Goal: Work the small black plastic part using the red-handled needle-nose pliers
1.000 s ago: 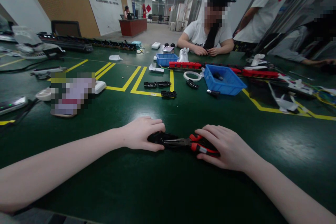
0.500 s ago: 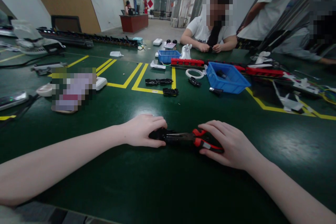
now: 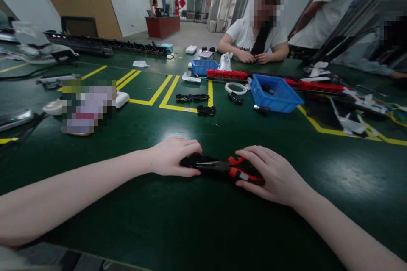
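A blue bin [image 3: 269, 100] holds something dark [image 3: 268, 89]; the left hand [image 3: 174, 156] grips a black part [image 3: 190, 161], the right hand [image 3: 275, 173] red-handled pliers [image 3: 234, 172], handles spread.

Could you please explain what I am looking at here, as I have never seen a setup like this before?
There is no machine: these are a person's bare hands, seen by one camera worn on that person's head, looking forward and down. The left hand holds a black part. The right hand holds red-and-black pliers, their tips pointing towards the left hand; whether they grip the part, I cannot tell. Farther back on the green table lie small black pieces, a white ring and two blue bins. Across the table sits another person.
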Motion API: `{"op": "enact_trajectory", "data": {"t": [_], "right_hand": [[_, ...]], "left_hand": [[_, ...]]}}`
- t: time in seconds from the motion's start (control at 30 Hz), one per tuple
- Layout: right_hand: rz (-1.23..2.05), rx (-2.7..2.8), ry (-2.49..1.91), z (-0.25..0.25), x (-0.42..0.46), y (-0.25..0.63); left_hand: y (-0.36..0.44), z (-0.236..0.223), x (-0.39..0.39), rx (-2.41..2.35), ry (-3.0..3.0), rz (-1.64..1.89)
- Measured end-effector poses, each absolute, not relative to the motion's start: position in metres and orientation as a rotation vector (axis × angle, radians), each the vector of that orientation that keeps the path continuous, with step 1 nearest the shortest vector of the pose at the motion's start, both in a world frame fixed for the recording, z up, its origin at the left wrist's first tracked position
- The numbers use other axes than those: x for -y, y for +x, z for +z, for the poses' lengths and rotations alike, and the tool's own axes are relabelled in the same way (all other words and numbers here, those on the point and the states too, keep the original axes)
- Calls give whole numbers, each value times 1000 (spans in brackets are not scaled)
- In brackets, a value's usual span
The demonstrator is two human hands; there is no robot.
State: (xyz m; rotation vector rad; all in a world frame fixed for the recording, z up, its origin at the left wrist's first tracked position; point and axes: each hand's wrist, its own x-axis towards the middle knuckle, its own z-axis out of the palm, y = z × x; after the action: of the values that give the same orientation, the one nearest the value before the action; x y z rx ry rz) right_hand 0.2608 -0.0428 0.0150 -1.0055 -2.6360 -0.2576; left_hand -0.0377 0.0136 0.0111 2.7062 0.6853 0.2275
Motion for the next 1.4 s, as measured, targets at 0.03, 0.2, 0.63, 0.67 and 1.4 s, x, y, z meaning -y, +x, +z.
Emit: {"op": "enact_trajectory", "data": {"t": [0.03, 0.2, 0.63, 0.67, 1.4], "right_hand": [[-260, 2636, -1002, 15, 43, 260], [-270, 2639, -979, 13, 43, 259], [-157, 2622, -1023, 15, 43, 260], [-159, 2624, -1018, 15, 43, 260], [-154, 2607, -1007, 15, 43, 262]], "left_hand": [[-38, 11, -14, -687, 2703, 224], [-37, 11, -14, -685, 2707, 227], [-37, 11, -14, -681, 2714, 235], [-37, 11, -14, -679, 2712, 233], [-37, 10, -14, -667, 2724, 255]]}}
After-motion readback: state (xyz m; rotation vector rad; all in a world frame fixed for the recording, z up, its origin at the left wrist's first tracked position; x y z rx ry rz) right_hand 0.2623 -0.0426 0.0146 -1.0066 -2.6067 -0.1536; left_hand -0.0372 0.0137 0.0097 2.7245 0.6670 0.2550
